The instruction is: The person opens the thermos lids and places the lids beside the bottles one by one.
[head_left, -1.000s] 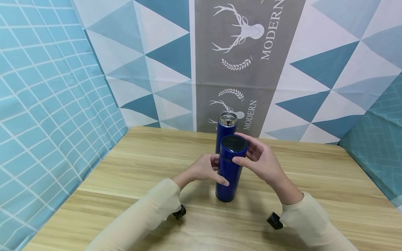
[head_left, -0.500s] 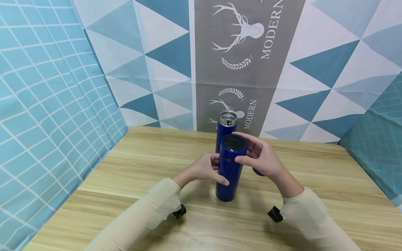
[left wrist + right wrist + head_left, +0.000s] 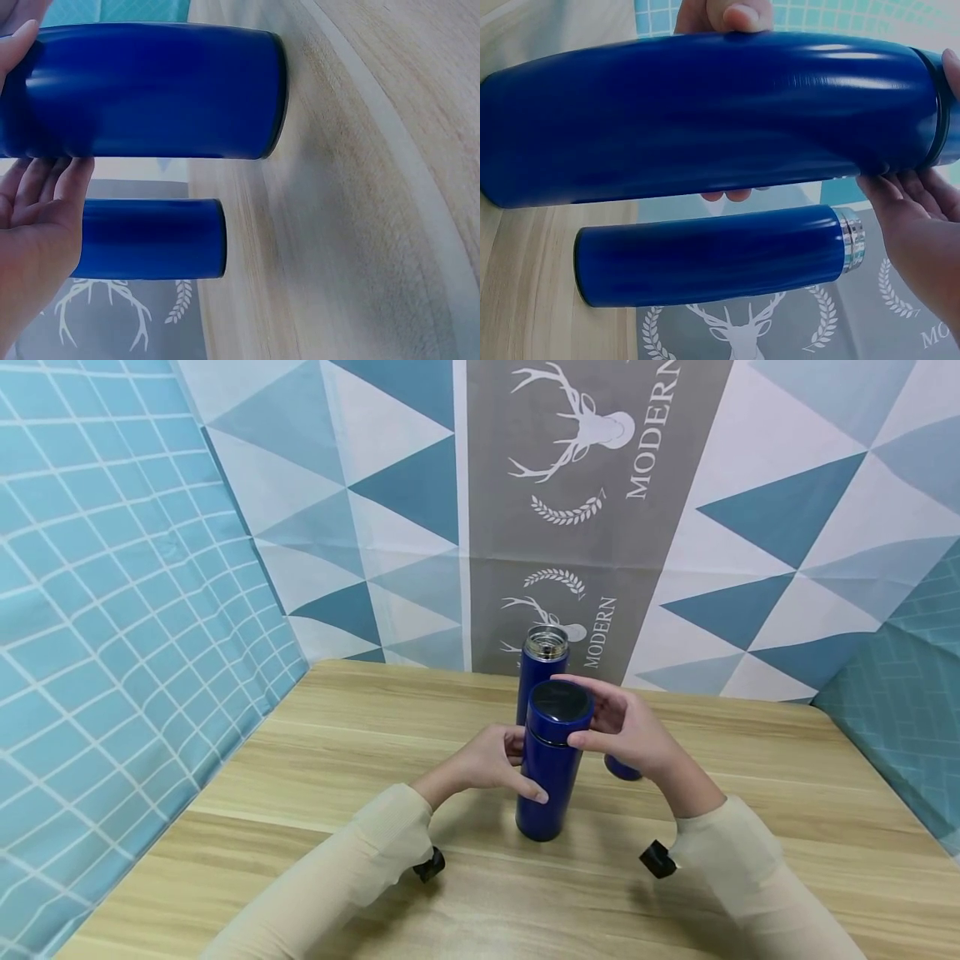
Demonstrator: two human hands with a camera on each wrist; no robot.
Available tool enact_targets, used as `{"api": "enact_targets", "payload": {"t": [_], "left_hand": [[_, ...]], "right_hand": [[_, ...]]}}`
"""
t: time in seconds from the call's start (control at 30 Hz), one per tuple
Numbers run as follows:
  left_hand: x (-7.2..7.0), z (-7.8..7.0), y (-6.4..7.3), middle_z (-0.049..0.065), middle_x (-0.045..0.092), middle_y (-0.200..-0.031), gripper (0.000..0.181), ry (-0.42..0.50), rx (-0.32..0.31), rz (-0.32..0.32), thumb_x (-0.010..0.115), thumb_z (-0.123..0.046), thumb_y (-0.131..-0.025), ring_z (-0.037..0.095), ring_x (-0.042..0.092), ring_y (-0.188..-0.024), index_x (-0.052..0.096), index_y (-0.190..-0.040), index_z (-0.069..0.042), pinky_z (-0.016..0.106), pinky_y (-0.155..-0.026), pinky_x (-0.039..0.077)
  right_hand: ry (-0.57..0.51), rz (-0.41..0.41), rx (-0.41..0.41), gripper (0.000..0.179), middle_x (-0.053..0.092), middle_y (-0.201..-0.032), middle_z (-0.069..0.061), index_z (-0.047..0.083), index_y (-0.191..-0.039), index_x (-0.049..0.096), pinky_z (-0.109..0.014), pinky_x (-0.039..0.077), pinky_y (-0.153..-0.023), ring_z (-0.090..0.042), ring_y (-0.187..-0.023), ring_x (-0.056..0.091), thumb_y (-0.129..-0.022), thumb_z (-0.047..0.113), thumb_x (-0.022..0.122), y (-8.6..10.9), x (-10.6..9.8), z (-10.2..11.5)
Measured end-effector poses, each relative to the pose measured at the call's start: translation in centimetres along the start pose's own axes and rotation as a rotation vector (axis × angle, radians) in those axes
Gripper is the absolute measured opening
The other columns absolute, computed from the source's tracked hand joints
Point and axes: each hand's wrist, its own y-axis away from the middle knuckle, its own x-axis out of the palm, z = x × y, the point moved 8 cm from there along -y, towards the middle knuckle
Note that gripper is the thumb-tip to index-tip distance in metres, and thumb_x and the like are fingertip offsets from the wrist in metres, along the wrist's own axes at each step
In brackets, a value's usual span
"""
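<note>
A blue thermos bottle (image 3: pixel 549 789) with a dark-topped lid (image 3: pixel 555 727) stands upright on the wooden table. My left hand (image 3: pixel 483 760) grips its body, thumb on the near side and fingers round the back. Up at the lid, my right hand (image 3: pixel 630 735) holds on with thumb in front and fingers behind. Behind it stands a second, slimmer blue thermos (image 3: pixel 532 681), its steel mouth uncovered. In the right wrist view the slimmer thermos (image 3: pixel 712 259) shows its metal neck, beside the larger body (image 3: pixel 705 120).
A small blue cylindrical piece (image 3: pixel 622 768) sits on the table (image 3: pixel 360 727), partly hidden behind my right hand. Patterned cloth (image 3: pixel 397 527) rises at the table's back edge, and blue tiled cloth (image 3: pixel 120 610) runs along the left.
My right hand has turned slightly at the lid, its thumb shifting right and its wrist rising a little. The small blue piece behind it has come into view. My left hand stays put.
</note>
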Motion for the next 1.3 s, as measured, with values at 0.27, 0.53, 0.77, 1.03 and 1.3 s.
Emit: {"api": "enact_targets", "payload": {"t": [0.27, 0.53, 0.77, 1.03, 1.3], "left_hand": [[0.0, 0.2, -0.2, 0.011, 0.068, -0.122, 0.059, -0.002, -0.017, -0.006, 0.083, -0.005, -0.068, 0.018, 0.067, -0.111, 0.061, -0.123, -0.005, 0.03, -0.101, 0.051], [0.0, 0.2, -0.2, 0.011, 0.069, -0.121, 0.058, 0.007, -0.014, -0.012, 0.083, -0.004, -0.068, 0.018, 0.067, -0.11, 0.062, -0.122, -0.005, 0.031, -0.101, 0.051], [0.0, 0.0, 0.0, 0.012, 0.068, -0.122, 0.059, 0.0, -0.012, -0.005, 0.082, -0.006, -0.069, 0.019, 0.067, -0.111, 0.061, -0.123, -0.005, 0.032, -0.101, 0.051], [0.0, 0.3, 0.0, 0.01, 0.068, -0.121, 0.059, 0.004, -0.023, -0.016, 0.083, -0.005, -0.068, 0.018, 0.066, -0.111, 0.062, -0.122, -0.006, 0.031, -0.101, 0.051], [0.1, 0.1, 0.1, 0.013, 0.066, -0.124, 0.059, 0.02, 0.005, -0.008, 0.082, -0.004, -0.069, 0.019, 0.065, -0.114, 0.059, -0.124, -0.003, 0.03, -0.103, 0.05]], "right_hand": [[-0.075, 0.074, -0.056, 0.058, 0.061, -0.131, 0.011, 0.0, -0.141, 0.043, -0.022, 0.054, -0.094, -0.006, -0.117, 0.062, -0.087, 0.0, 0.066, -0.3, 0.0, 0.0], [-0.153, 0.172, -0.113, 0.055, 0.061, -0.133, 0.008, 0.008, -0.141, 0.045, -0.024, 0.053, -0.096, -0.008, -0.118, 0.062, -0.089, 0.006, 0.066, -0.8, 0.1, -0.4], [-0.178, 0.207, -0.117, 0.055, 0.06, -0.134, 0.009, 0.012, -0.141, 0.046, -0.024, 0.053, -0.096, -0.008, -0.12, 0.06, -0.09, 0.011, 0.066, -0.9, 0.0, -0.9], [-0.236, 0.221, -0.072, 0.055, 0.062, -0.132, 0.009, 0.019, -0.139, 0.048, -0.025, 0.053, -0.096, -0.007, -0.12, 0.061, -0.088, 0.018, 0.069, -1.1, 0.1, -1.8], [-0.272, 0.219, -0.071, 0.055, 0.061, -0.132, 0.009, 0.021, -0.137, 0.05, -0.025, 0.053, -0.096, -0.008, -0.119, 0.061, -0.086, 0.024, 0.072, -1.3, 0.1, -2.3]]}}
